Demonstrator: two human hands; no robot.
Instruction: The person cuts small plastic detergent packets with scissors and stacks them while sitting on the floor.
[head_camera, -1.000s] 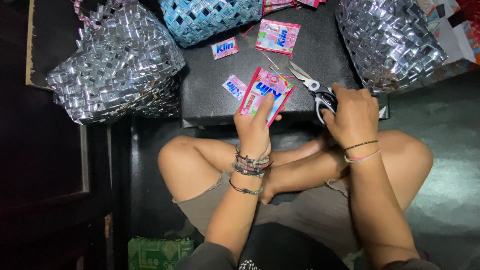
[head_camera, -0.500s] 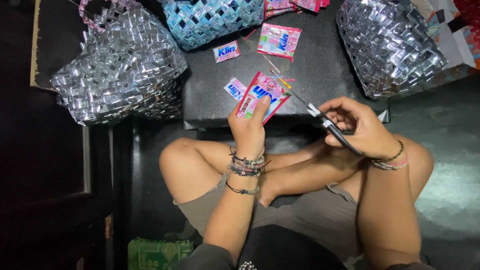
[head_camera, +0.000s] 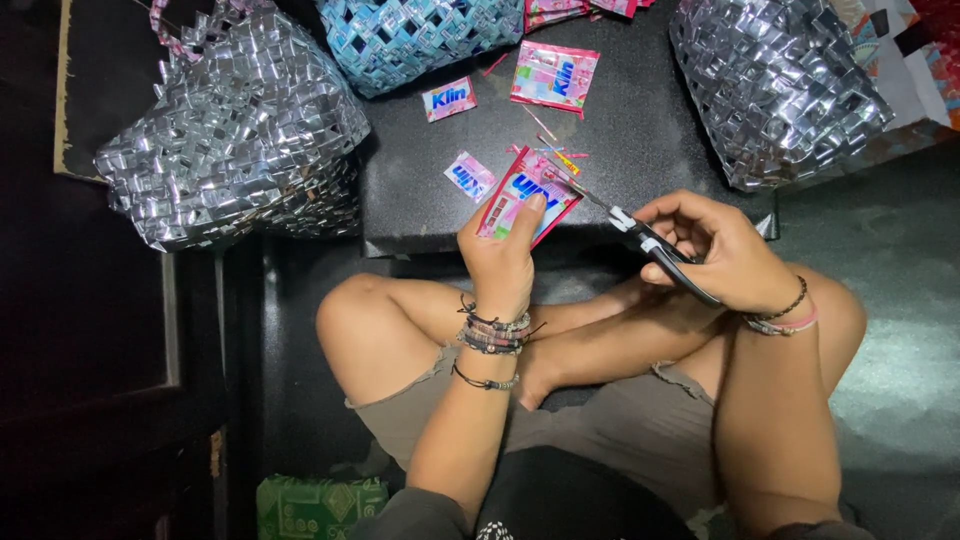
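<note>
I sit cross-legged in front of a low black table (head_camera: 650, 140). My left hand (head_camera: 503, 255) holds up a pink and blue sachet wrapper (head_camera: 520, 193) at the table's front edge, thumb on its face. My right hand (head_camera: 715, 250) grips black-handled scissors (head_camera: 640, 235), whose blades point left and reach the wrapper's upper right edge. Thin cut strips (head_camera: 556, 155) lie on the table just behind the wrapper.
Loose wrappers lie on the table: a small one (head_camera: 470, 176), another (head_camera: 449, 98), a larger pink one (head_camera: 555, 76). A silver woven basket (head_camera: 235, 130) sits at the left, a blue woven one (head_camera: 430, 35) at the back, another silver one (head_camera: 775, 85) at the right. A green box (head_camera: 315, 505) is by my left knee.
My right hand picked the scissors up from the table and swung them left, bringing the blades to the wrapper. My left hand kept the wrapper in place.
</note>
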